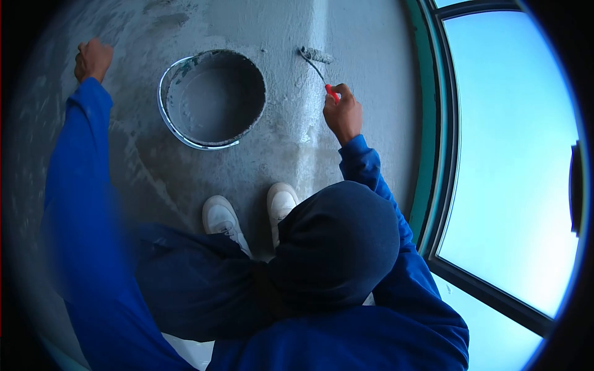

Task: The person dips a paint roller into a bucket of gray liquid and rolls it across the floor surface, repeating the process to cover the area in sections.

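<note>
My right hand (344, 114) is wrapped round the red handle (333, 94) of a small paint roller. The roller's grey, coated sleeve (318, 55) rests on the wet-looking grey floor, beyond the hand. At the upper left my left hand (93, 60) is closed, its fingers curled; whether it holds anything is too small to make out. Between the two hands stands a round bucket (175, 123) with a metal handle lowered along its rim. Grey liquid (207, 102) is inside it, and grey smears coat its inner wall.
Both my white shoes (221, 216) are on the grey floor (179, 179), just below the bucket. On the right runs a dark-framed window (513, 123) with a green strip (426, 123) along its base. A bright streak of reflected light crosses the floor near the roller.
</note>
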`<state>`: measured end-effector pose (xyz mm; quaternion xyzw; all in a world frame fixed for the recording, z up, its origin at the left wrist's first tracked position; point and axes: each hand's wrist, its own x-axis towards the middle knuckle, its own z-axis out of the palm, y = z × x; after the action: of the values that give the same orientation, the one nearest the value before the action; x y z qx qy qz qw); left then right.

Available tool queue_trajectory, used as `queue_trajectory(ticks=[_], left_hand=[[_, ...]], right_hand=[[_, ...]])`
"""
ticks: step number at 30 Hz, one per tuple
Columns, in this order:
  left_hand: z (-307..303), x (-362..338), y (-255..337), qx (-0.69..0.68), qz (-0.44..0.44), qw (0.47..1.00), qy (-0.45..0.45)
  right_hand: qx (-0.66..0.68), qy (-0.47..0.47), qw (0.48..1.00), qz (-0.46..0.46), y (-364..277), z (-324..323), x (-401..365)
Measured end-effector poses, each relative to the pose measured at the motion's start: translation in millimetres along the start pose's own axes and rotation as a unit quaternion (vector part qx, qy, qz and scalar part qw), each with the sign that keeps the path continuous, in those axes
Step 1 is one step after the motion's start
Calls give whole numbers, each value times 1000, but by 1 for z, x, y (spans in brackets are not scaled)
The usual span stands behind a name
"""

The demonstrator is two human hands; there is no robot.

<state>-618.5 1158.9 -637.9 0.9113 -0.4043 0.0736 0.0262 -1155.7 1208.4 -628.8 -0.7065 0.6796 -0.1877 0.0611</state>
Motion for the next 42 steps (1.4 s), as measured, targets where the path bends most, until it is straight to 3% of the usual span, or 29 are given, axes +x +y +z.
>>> queue_trajectory(ticks=[6,8,11,13,16,20,25,32,37,42], left_hand=[[11,4,-6,-17,-4,1000,15],[17,9,-9,-12,7,1000,5],[11,7,-1,-11,17,999,-26],[11,5,2,-7,21,999,-25],[19,6,2,0,34,999,-1],[6,-4,1,-13,32,999,-32],[12,-4,-13,2,23,1000,7],[34,9,-37,3,19,999,46],[24,2,-32,17,22,999,20],[16,-3,-17,14,13,1000,15]], right_hand=[[23,-60,997,32,7,-23,-87],[19,-128,983,132,0,-50,-138],[97,-171,976,88,30,-77,-196],[211,-177,960,50,-9,-131,-186],[168,-209,959,93,-22,-134,-183],[80,-167,977,102,-23,-63,-160],[71,-51,996,-21,-43,8,-55],[57,-12,997,-57,-78,15,30],[51,-53,995,-63,-66,29,11],[57,-133,989,-24,-38,-8,-88]])
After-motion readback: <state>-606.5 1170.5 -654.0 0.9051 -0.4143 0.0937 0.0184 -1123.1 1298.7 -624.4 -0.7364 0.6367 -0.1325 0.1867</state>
